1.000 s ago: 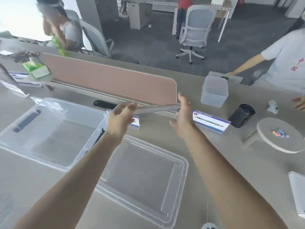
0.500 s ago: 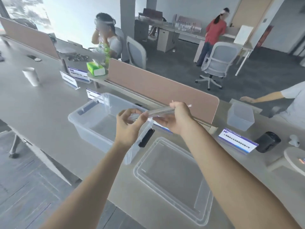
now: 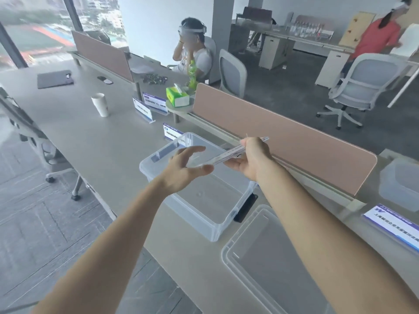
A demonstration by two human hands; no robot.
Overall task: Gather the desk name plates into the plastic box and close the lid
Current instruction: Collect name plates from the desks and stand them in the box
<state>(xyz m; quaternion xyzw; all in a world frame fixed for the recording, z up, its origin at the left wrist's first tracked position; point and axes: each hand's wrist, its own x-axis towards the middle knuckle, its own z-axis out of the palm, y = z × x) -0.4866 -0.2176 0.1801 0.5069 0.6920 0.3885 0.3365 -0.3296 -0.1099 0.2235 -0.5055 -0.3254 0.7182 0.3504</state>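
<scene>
Since half a second ago the left hand (image 3: 181, 171) has let go of the name plate (image 3: 229, 154) that both hands then pinched. Its fingers are now straight and spread apart. The plate's lower end sits between its thumb and fingers, and whether they touch it cannot be told.

The right hand (image 3: 254, 158) is clamped round the plate's upper half, fingers curled under it and thumb on top. The clear plate is seen nearly edge-on. Its long axis slants from lower left, by the left thumb, to upper right, where its tip pokes out past the right hand.

The plate hangs in the air over the far part of the open plastic box (image 3: 197, 214), which stands at frame centre on the grey desk (image 3: 102, 141). The lid (image 3: 260, 264) lies flat on the desk just beside the box, toward the lower right.

A second name plate (image 3: 171, 131) stands just behind the box's far left corner. A third name plate (image 3: 394, 225) stands at the right edge of the frame. Beyond the right hand runs a pinkish divider panel (image 3: 283, 150).
</scene>
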